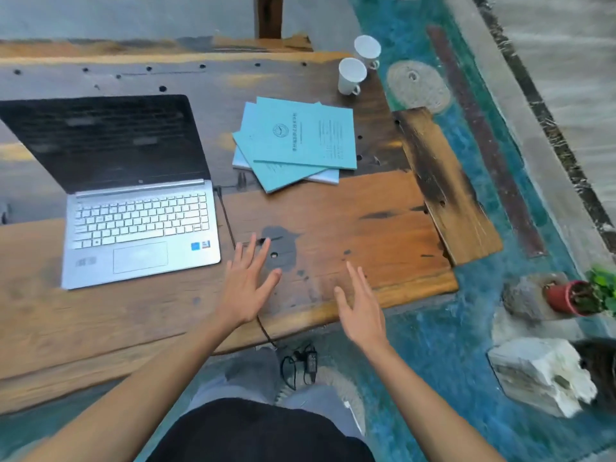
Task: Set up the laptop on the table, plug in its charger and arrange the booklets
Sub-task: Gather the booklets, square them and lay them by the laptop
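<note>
Evidently the laptop (pixel 133 195) is already open on the worktop (pixel 350 211), with the charger cable (pixel 228 221) running from its right side over the near edge to the charger brick (pixel 311 361) on the floor, so the step in hand looks to be the booklets (pixel 295 143). They lie in a fanned, skewed pile beyond both hands, right of the laptop. The left hand (pixel 248 285) and right hand (pixel 361 305) hover over bare wood, fingers straight and spread, holding nothing. To do it well, reach past the cable without snagging it, close in from both sides and square the edges. Two white cups (pixel 358 66) stand at the far corner; I cannot tell their contents. A red pot (pixel 563 296) on the floor holds a green plant (pixel 603 285).
</note>
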The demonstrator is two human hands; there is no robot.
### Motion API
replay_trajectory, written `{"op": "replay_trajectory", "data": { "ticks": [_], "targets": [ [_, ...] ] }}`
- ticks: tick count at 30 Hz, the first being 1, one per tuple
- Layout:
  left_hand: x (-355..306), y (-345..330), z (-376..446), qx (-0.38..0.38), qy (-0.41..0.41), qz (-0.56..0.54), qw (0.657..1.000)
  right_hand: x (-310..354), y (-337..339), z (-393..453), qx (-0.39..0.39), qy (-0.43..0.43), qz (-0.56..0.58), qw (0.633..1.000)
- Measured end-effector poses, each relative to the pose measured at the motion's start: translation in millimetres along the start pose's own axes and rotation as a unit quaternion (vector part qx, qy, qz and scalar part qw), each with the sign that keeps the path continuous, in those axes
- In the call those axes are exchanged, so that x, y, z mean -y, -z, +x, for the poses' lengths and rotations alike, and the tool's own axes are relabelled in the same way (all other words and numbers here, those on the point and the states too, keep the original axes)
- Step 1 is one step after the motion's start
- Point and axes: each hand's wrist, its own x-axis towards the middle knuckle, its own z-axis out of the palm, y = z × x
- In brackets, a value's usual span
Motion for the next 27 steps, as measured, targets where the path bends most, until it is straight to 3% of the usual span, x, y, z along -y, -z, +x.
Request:
{"op": "replay_trajectory", "data": {
  "ticks": [11, 18, 27],
  "targets": [
    [-16.3, 24.2, 69.6, -0.011, 0.02, -0.063, 0.998, 22.0, 37.9, 82.8, 0.004, -0.018, 0.04, 0.999],
    [-50.7, 39.4, 143.0, -0.067, 0.057, -0.112, 0.99, 28.8, 75.1, 186.6, 0.024, -0.028, 0.052, 0.998],
    [-99.2, 13.6, 244.2, -0.121, 0.188, -0.236, 0.946, 35.5, 119.3, 343.9, 0.091, -0.022, 0.045, 0.995]
  ]
}}
